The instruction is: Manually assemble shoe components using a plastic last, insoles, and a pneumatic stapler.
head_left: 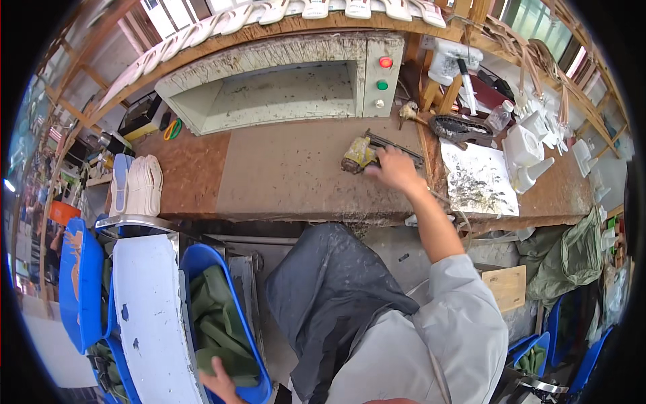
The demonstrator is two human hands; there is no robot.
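A yellow-and-dark staple gun, worn and dirty, lies on the brown workbench. My right hand reaches over its long dark magazine, thumb and fingers spread; whether the fingertips touch it is hard to tell. At the lower left, my left hand hovers at a blue bin, its fingers apart and nothing visible in them. Folded dark green material fills that bin, right by the left fingers.
A pale metal box oven with a red lamp stands at the bench's back. Insoles are stacked at left. A stained white sheet, a dark shoe sole and white bottles lie at right. A white board stands beside the bin.
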